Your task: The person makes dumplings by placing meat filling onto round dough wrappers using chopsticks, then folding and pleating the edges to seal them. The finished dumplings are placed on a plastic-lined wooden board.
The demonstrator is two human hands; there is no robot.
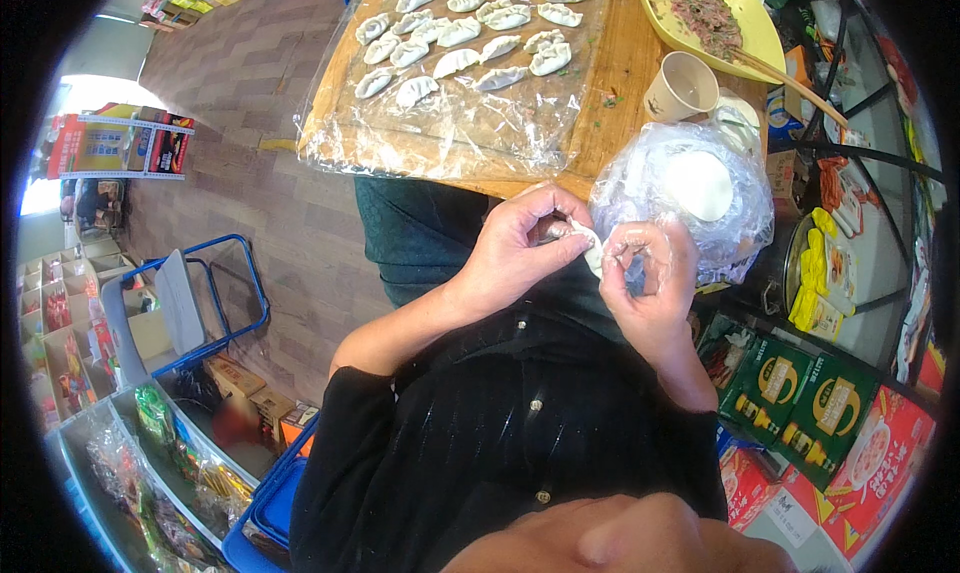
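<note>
Between my two hands, just off the table's near edge, is a white dough dumpling. My left hand pinches its upper end with thumb and fingers. At its other side my right hand grips the edge, fingers curled and dusted with flour. Close beyond the right hand, a round dumpling wrapper lies on crumpled clear plastic film. Shaped dumplings lie in rows on a plastic-covered board. The filling inside my dumpling is hidden.
On the wooden table stand a paper cup and a yellow bowl of minced filling, with chopsticks across its rim. Green cartons are stacked at right. A blue-framed folding chair stands at left.
</note>
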